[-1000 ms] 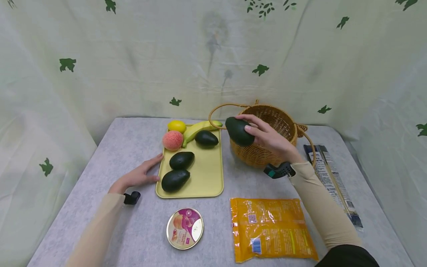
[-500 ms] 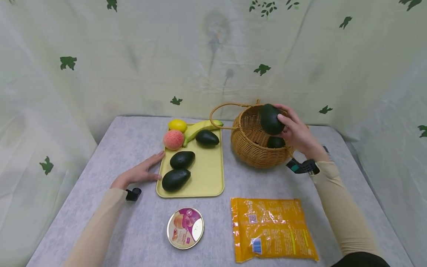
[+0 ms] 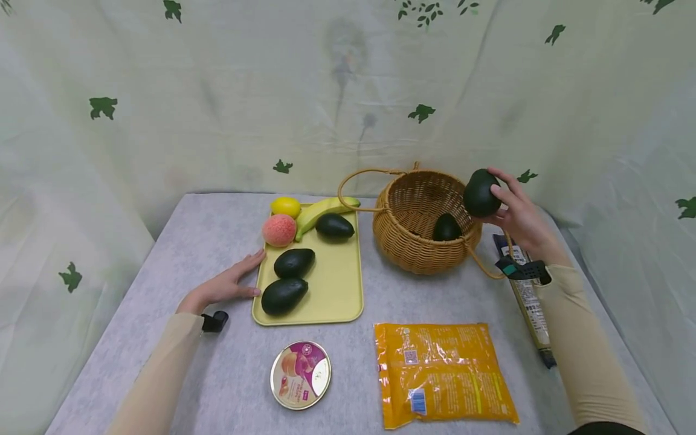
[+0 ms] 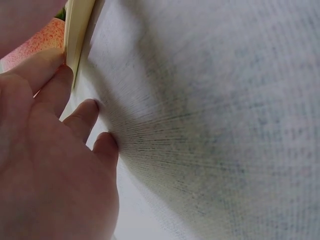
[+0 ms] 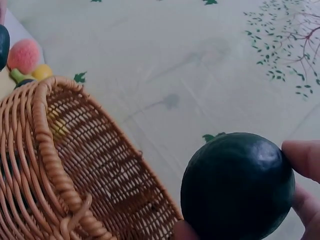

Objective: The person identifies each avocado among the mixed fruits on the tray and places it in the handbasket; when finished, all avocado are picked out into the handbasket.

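Observation:
My right hand (image 3: 519, 214) grips a dark green avocado (image 3: 481, 193) in the air at the right rim of the wicker basket (image 3: 413, 254). In the right wrist view the held avocado (image 5: 237, 187) is beside the basket (image 5: 42, 130), with fingertips at its sides. Another avocado (image 3: 447, 227) lies inside the basket. My left hand (image 3: 225, 283) rests with fingers extended against the left edge of the yellow tray (image 3: 337, 290). On that tray are several avocados (image 3: 284, 296), a peach (image 3: 280, 230), a lemon (image 3: 285, 207) and a banana (image 3: 321, 211).
An orange plastic packet (image 3: 443, 374) lies at the front right, and a round tin (image 3: 301, 375) at the front middle. A long dark packet (image 3: 530, 302) lies partly under the right forearm. The basket's left handle (image 3: 359, 175) leans over the tray's corner.
My right hand has carried the avocado from the basket's left front across its opening to the right rim. The avocado inside has come into view. The left hand stays at the tray.

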Demonstrator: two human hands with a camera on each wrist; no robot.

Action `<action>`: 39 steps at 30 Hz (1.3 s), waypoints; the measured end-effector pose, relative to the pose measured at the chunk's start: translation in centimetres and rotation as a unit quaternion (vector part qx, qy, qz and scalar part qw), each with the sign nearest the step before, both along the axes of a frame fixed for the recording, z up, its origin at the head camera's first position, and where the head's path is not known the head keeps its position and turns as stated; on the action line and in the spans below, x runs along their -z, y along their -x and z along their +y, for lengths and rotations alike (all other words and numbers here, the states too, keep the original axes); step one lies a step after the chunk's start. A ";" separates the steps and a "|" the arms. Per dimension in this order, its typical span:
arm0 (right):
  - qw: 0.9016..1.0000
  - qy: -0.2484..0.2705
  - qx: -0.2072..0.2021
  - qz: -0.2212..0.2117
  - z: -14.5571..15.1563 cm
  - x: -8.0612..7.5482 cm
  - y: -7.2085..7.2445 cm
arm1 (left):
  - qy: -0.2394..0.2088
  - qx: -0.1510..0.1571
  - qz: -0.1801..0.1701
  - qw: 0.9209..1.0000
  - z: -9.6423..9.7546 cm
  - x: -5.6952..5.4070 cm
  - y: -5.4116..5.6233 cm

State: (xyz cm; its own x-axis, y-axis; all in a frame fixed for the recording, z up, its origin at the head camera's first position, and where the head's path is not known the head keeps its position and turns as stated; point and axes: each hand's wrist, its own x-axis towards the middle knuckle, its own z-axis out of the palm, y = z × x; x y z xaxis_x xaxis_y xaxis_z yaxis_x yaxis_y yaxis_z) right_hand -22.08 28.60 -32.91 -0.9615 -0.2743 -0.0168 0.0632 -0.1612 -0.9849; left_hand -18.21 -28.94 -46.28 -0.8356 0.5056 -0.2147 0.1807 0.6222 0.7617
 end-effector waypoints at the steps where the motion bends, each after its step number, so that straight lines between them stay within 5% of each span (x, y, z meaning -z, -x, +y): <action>1: 1.000 -0.002 0.000 -0.001 0.1 0.0 0.0 | -0.001 -0.001 -0.002 1.000 0.0 0.0 0.0; 7: 0.997 -0.076 -0.011 0.012 0.1 0.3 0.7 | -0.006 -0.007 -0.010 1.000 -0.1 0.1 0.0; 13: 0.982 -0.186 -0.029 0.018 -0.4 0.4 1.8 | -0.008 -0.008 -0.008 1.000 -0.1 0.1 0.0; 21: 0.969 -0.244 -0.042 0.008 -1.5 0.2 3.1 | -0.016 -0.012 -0.012 1.000 0.0 0.1 -0.1; 29: 0.943 -0.327 -0.043 0.043 -2.8 0.6 4.0 | -0.017 -0.015 -0.016 1.000 0.0 0.3 -0.1; 36: 0.904 -0.413 -0.043 0.104 -3.6 0.8 3.7 | -0.011 -0.017 -0.017 1.000 -0.1 0.3 -0.1; 39: 0.918 -0.383 -0.060 0.090 -4.0 0.7 3.3 | -0.013 -0.018 -0.017 1.000 0.0 0.3 -0.1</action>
